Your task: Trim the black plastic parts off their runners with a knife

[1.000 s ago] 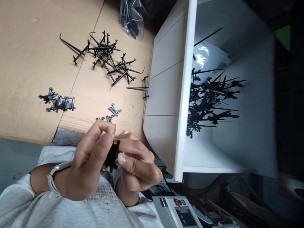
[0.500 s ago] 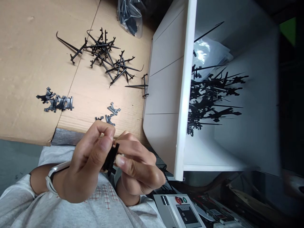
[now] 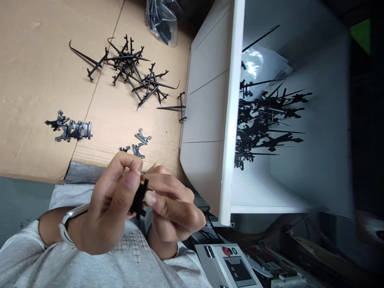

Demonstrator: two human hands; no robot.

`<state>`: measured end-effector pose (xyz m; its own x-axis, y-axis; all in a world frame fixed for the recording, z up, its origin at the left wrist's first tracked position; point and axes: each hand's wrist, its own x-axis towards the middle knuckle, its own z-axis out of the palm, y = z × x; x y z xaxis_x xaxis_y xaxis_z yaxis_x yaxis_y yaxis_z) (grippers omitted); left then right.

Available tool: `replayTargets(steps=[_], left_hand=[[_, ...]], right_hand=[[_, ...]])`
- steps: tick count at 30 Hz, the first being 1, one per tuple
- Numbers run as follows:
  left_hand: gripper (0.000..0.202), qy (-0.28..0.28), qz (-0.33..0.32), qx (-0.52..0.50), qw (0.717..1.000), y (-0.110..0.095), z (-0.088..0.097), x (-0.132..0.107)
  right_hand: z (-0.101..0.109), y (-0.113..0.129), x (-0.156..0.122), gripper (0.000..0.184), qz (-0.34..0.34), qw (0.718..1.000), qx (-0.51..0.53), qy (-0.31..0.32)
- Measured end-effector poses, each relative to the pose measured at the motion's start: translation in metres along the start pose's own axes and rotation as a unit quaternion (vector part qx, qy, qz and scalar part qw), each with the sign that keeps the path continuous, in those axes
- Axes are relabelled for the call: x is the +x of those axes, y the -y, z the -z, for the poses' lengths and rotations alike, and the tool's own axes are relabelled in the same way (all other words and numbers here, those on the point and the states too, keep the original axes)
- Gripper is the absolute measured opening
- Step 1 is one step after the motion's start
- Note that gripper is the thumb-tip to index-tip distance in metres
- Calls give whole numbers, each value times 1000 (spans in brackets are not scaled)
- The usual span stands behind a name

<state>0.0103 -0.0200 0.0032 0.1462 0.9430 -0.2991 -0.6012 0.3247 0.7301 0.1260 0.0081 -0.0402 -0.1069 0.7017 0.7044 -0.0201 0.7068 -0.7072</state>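
Observation:
Between my two hands, close to my chest, is a small black plastic part (image 3: 139,202) with notched ends. My left hand (image 3: 108,208) pinches it from the left with thumb and forefinger. From the other side, my right hand (image 3: 174,208) presses thumb and fingers against it; a tiny light bit shows at the right thumb tip, too small to name. Just beyond my hands lie a few loose flat black clips (image 3: 143,137). Further left is a cluster of similar black clips (image 3: 76,130). A tangle of thin black hooked stems with crossbars (image 3: 129,60) lies farther back.
A white bin (image 3: 226,160) on the right holds a heap of black assembled pieces (image 3: 255,124) and a clear plastic bag (image 3: 261,66). Another bag (image 3: 162,24) with black contents sits at the back. Below the bin is a control box (image 3: 237,268) with buttons. Cardboard (image 3: 36,80) covers the table.
The view has shifted slightly. My hands keep the same grip on the black part, with hardly any movement.

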Motion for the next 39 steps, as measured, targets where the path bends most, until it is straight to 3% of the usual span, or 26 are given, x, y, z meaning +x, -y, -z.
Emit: replayTargets(steps=[17,23,32,39], left_hand=[[35,-16,22,-14,1000,-1,-2,5],[25,8,-17,-31,999,2,-1,0],[40,-8,44,-33,998,-8,-3,10],[40,-29,65,-58,996,-10,-4,10]], right_hand=[[3,4,-4,23,-25,1000,-17,9],[1,6,-1,18,-33,999,4,-4],[-4,3,4,21,-24,998,30,-39],[0,5,2,25,-19,1000,14,-7]])
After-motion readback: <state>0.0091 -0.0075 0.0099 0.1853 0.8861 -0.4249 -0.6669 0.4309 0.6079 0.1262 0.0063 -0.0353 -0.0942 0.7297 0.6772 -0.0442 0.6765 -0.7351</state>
